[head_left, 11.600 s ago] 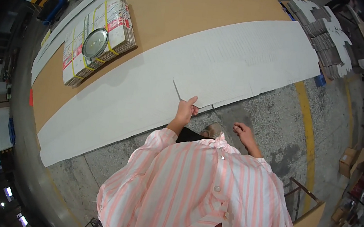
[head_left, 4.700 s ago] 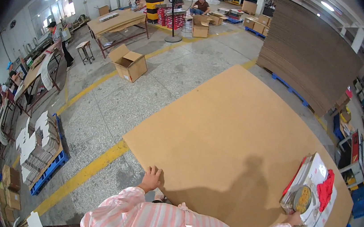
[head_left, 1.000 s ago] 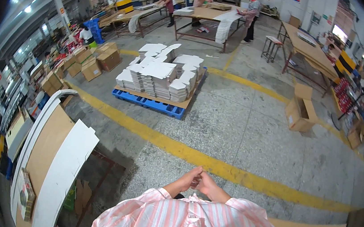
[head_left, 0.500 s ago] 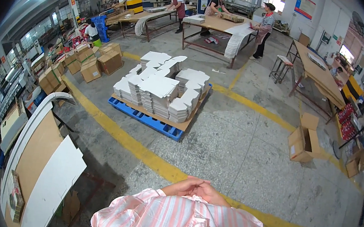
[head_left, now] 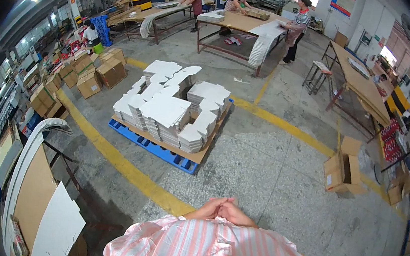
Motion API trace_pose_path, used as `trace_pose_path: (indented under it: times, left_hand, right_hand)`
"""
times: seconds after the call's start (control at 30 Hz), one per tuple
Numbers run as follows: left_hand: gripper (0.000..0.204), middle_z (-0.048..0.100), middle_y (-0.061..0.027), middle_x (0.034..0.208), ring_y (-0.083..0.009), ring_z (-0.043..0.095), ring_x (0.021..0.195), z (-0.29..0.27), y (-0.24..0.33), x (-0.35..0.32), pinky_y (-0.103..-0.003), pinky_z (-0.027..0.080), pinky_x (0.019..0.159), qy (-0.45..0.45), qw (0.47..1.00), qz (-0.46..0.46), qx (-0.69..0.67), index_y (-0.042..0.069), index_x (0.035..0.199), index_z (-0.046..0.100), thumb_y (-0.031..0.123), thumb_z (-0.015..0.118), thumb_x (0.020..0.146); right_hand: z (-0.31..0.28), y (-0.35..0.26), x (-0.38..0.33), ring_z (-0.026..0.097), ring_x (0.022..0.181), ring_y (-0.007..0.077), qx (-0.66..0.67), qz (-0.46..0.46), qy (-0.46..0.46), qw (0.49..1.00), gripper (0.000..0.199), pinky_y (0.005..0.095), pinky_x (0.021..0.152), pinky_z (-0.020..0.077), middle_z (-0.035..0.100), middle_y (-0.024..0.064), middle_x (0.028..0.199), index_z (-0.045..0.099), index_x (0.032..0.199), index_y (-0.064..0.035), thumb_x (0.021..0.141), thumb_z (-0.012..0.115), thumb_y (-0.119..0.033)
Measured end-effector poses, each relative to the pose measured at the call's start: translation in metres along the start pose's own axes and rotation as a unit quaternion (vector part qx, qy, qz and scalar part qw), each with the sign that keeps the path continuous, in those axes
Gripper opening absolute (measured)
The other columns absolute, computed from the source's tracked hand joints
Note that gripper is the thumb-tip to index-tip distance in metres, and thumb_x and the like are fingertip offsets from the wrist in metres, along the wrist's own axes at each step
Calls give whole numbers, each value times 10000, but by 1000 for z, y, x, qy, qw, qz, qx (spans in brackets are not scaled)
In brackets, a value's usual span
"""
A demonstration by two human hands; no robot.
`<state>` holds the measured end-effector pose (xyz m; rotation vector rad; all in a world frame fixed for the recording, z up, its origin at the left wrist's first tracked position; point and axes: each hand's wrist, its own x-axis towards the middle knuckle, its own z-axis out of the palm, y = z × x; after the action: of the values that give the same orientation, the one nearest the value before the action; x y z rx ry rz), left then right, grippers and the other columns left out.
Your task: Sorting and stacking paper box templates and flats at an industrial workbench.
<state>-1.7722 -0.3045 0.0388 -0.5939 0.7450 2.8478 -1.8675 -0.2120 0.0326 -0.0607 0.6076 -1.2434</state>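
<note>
My left hand and my right hand are clasped together in front of my striped pink-and-white shirt. Their fingers are closed against each other, and nothing shows between them. Ahead and a little to the left, stacks of flat white die-cut cardboard sit on a brown sheet over a blue pallet. Both hands are well apart from the stacks. At my near left is a brown-topped table with a white sheet and a curved row of fanned white pieces.
Yellow floor lines cross the grey floor. An open carton stands at the right, and closed cartons cluster at the left. Three people work at far tables. A stool stands by the right-hand table.
The pallet and the left table now appear lower and further left in view, with the pallet slightly larger. My hands remain clasped, slightly higher in the picture.
</note>
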Motion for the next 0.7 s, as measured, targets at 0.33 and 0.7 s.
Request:
trace_pose_path:
  times: [0.33,0.7]
  left_hand:
    - [470,521,-88,1121,-175,523,1014,24,98,114,-322,435,856,46,996,63,-41,79,1240,422,393,424,891]
    - [452,560,-116,1042,-215,553,956,41,170,205,-358,453,812,69,993,78,57,35,1150,490,395,445,880]
  right_hand:
    - [-42,-155,54,546,983,254,-54,54,12,997,356,400,813,459,544,129,1094,450,1199,-97,886,444,-266]
    - [-87,-260,86,516,1045,217,-68,8,-10,998,384,355,826,452,521,107,1147,448,1219,-81,898,422,-290]
